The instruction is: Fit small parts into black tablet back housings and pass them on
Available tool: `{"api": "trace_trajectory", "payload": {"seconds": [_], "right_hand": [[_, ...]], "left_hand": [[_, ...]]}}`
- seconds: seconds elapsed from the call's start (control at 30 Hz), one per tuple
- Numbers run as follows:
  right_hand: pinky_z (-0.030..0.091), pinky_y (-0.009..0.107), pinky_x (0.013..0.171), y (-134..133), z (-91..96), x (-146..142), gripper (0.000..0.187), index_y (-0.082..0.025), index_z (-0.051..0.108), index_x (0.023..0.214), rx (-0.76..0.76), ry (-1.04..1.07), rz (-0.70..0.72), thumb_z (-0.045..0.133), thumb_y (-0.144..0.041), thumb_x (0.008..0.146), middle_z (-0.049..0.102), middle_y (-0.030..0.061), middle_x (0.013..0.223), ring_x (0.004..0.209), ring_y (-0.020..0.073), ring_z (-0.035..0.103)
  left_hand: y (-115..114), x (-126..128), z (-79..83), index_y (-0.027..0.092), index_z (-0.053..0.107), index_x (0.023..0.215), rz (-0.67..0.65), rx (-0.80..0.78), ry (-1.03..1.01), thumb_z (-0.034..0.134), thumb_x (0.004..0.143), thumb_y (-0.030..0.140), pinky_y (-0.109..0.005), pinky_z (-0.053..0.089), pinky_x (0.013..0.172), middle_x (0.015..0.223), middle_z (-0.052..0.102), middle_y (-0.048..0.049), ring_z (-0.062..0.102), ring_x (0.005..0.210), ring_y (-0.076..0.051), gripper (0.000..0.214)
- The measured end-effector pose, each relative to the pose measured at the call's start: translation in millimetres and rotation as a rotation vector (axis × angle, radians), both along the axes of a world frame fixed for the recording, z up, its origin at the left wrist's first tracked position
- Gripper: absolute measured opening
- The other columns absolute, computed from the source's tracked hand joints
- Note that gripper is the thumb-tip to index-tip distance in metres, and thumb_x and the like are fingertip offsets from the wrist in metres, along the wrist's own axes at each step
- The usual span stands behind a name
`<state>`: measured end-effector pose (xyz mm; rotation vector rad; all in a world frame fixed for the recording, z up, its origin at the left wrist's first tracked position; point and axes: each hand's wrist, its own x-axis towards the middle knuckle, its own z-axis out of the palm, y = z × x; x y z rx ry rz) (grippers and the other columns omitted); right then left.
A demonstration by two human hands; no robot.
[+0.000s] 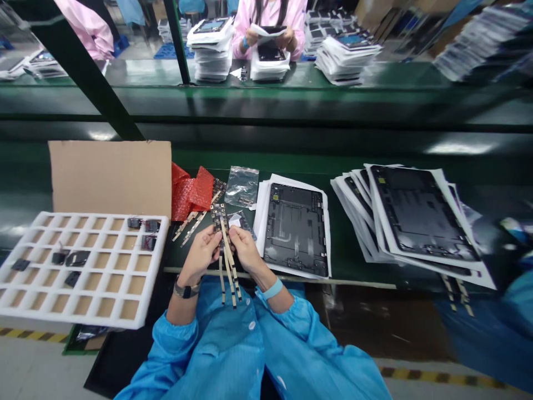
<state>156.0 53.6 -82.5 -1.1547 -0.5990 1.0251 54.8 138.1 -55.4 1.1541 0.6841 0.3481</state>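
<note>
At my far left sits a white foam tray (100, 214) of square cells, a few holding flat black parts (77, 258) and small wired boards (149, 242), with a cardboard sheet (108, 172) propped behind it. Next, a crumpled red bubble bag (191, 191) lies near a clear bag (241, 186). My left hand (200, 255), watch on its wrist, and my right hand (245, 250) are nearly closed, each pinching the narrow circuit boards on tan flex strips (219, 219) between them, the strips hanging down. Pinching by the edges, clear of any contacts, and letting the strips hang free should keep them from creasing. To the right lies a dark tablet back cover (295, 230) on white sheets, then a fanned stack of covers (420, 214). Across the line, a co-worker's hands (270, 40) hold a white sheet.
</note>
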Motion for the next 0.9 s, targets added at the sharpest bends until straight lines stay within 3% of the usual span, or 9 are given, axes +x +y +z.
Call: {"api": "trace_trajectory", "payload": {"seconds": [0.3,0.53,0.9], "right_hand": [[0.026,0.025,0.044,5.3,-3.1,-0.9,0.063,-0.024,0.041,0.068,-0.026,-0.006,0.034,0.054,-0.084,0.082,0.035,-0.0076,0.053,0.045,0.011,0.035],[0.026,0.029,0.057,0.8,8.0,10.9,0.048,-0.023,0.037,0.063,-0.162,-0.62,-0.076,0.043,-0.054,0.099,0.04,-0.0038,0.057,0.057,0.0136,0.037],[0.026,0.03,0.058,5.0,7.3,1.8,0.037,-0.024,0.037,0.066,-0.145,-0.776,-0.15,0.042,-0.038,0.1,0.041,-0.0029,0.057,0.054,0.0154,0.039]], "left_hand": [[5.8,-1.6,2.9,0.017,0.059,0.086,-0.015,0.012,0.043,0.079,0.067,0.066,-0.017,0.02,0.031,0.048,0.048,0.0095,0.035,0.031,-0.004,0.056],[6.3,-0.6,1.0,0.017,0.057,0.074,0.04,0.173,0.096,0.074,0.072,0.066,-0.018,0.021,0.036,0.048,0.044,0.0089,0.038,0.034,-0.004,0.052],[5.7,-5.8,-0.4,0.021,0.048,0.068,0.025,0.218,0.138,0.07,0.076,0.063,-0.019,0.024,0.04,0.042,0.045,0.0078,0.04,0.035,-0.007,0.049]]}}
